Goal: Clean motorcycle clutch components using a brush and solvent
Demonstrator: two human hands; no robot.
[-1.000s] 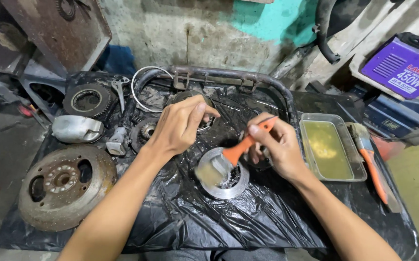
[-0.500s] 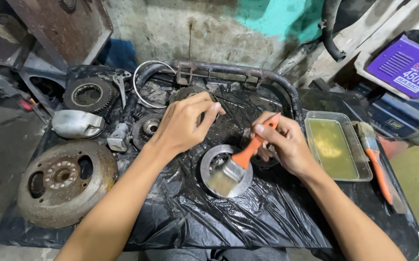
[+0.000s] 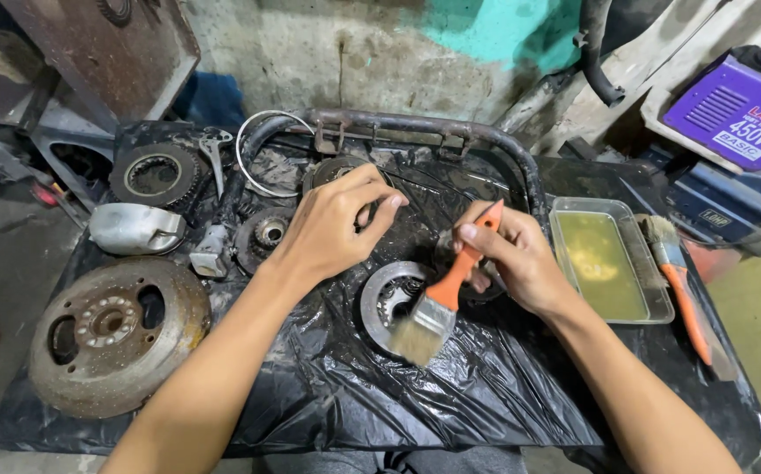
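Note:
My right hand (image 3: 512, 259) grips a paintbrush with an orange handle (image 3: 450, 281), bristles pointing down and left over a round silver metal part (image 3: 389, 303) lying on black plastic sheeting (image 3: 433, 395). My right hand's fingers also touch a small dark part, mostly hidden. My left hand (image 3: 332, 224) hovers over a dark round part at the table's middle, thumb and fingers pinched together on something too small to make out.
A large rusty disc (image 3: 108, 329) lies at the left, with a silver cover (image 3: 135, 230), a toothed ring (image 3: 154, 175) and a small hub (image 3: 266, 235) nearby. A tray of yellowish liquid (image 3: 604, 259) and a second orange brush (image 3: 683, 290) sit right. A bent pipe frame (image 3: 398, 127) runs behind.
The brush has swung lower, its bristles now at the silver part's front edge. My left hand stayed over the dark part, fingers pinched.

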